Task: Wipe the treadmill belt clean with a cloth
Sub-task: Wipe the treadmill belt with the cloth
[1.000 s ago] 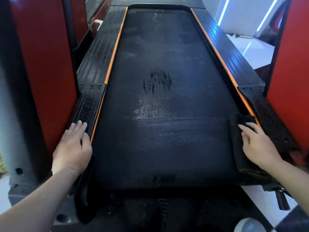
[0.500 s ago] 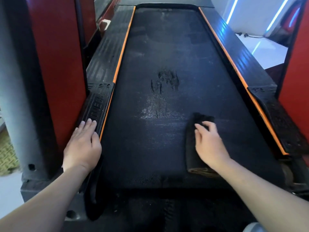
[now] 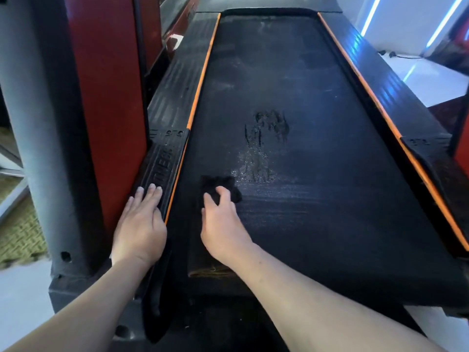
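a: where's the cloth [image 3: 215, 182]?
b: on the belt [image 3: 330, 224], near end, l half, just beside the orange strip [image 3: 177, 179] on that side. dark cloth on a dark belt, so edges are hard to read. it runs lengthwise from ahead of the fingertips back under palm + wrist to a brownish hem nearest the cam.
a: r hand [image 3: 223, 222]?
b: on top of the cloth, palm down. fingers bent, tips dug into the fabric w/ thumb alongside, far end bunched up round them. reads as a grip, not a flat press.
a: l hand [image 3: 140, 224]?
b: flat on the l side rail [image 3: 162, 158], fingers straight + close together, holding nothing. tips sit on the raised lettering, thumb side by the orange strip.
a: belt itself?
b: pale dusty smear [image 3: 256, 166] mid-belt, just beyond + r of the cloth, w/ a dark blotch [image 3: 269, 128] past it. faint sideways streaks [image 3: 291, 199] r of the hand.
a: surroundings?
b: red upright [image 3: 106, 110] + grey post [image 3: 33, 123] at l, woven mat [image 3: 17, 224] on the floor beyond them.
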{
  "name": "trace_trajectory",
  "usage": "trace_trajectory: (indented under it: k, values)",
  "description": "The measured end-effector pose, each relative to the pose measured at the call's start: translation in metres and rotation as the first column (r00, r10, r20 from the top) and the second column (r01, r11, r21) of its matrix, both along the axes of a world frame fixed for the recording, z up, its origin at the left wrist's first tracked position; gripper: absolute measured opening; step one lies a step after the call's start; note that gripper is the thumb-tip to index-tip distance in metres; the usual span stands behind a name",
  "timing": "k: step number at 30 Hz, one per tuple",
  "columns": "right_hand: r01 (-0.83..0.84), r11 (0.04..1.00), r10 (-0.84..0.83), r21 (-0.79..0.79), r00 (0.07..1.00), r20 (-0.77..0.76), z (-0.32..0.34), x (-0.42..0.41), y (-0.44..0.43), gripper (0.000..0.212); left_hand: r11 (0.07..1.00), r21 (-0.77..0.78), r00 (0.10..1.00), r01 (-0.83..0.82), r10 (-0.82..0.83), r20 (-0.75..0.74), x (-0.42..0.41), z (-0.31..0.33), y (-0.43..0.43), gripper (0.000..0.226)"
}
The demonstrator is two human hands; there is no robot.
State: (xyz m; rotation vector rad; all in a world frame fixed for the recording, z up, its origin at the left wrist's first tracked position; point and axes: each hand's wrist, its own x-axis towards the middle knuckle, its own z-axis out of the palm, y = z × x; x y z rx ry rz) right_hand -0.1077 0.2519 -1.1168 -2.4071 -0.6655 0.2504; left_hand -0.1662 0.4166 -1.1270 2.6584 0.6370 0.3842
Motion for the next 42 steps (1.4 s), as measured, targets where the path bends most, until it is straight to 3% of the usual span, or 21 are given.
trace_trajectory:
  k: [6, 9, 17, 29, 34, 42]
  values:
    - [-0.07, 0.994, 0.073, 0.088, 0.997, -0.03, -0.002, -0.01, 0.023, 0.05, 1.0, 0.001, 0.999, 0.007, -0.007, -0.042, 0.0, 0.003, -0.002, 0.055]
    - [-0.102, 0.995, 0.103, 0.014, 0.995, -0.019, -0.001, -0.007, 0.019, 0.054, 1.0, 0.014, 0.999, 0.022, -0.021, -0.045, 0.001, 0.003, -0.002, 0.064]
    - [-0.124, 0.982, 0.137, -0.14, 0.987, 0.083, 0.006, 0.004, -0.039, 0.074, 0.999, 0.01, 0.998, -0.043, 0.043, -0.042, -0.005, 0.018, -0.017, 0.055]
    - [0.157, 0.954, -0.088, -0.255, 0.961, 0.263, -0.016, 0.05, -0.207, 0.058, 0.999, 0.036, 0.997, -0.027, 0.03, -0.075, -0.006, 0.016, -0.016, 0.059]
    - [0.255, 0.911, -0.174, -0.325, 0.951, 0.257, -0.008, 0.063, -0.277, 0.053, 0.998, 0.058, 0.998, -0.025, 0.029, -0.063, -0.006, 0.016, -0.018, 0.058]
    - [0.386, 0.833, -0.287, -0.395, 0.914, 0.287, 0.005, 0.077, -0.364, 0.042, 0.97, 0.236, 0.996, 0.067, -0.05, -0.078, -0.004, -0.001, -0.012, 0.068]
